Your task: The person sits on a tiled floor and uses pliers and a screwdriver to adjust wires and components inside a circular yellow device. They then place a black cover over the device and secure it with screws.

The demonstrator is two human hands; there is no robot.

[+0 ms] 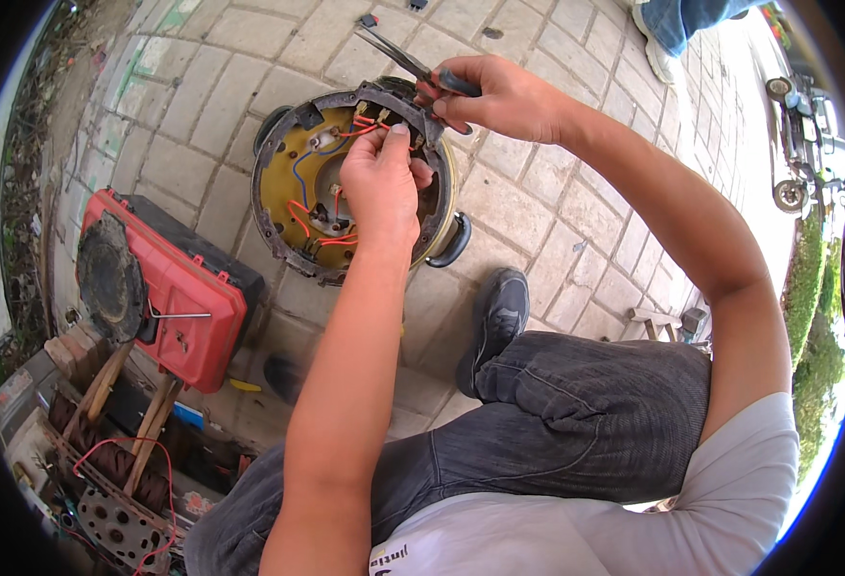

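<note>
Few show. A small flat box (189, 414) with a blue and white edge lies low on the left, under wooden sticks (156, 418) beside the red case (192, 307).

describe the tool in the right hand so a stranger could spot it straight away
Find the round upturned appliance base with a yellow inside on the paving. At its far rim the right hand grips needle-nose pliers. Unlike the red wires below, they are slim, dark metal, jaws pointing up-left.
</note>
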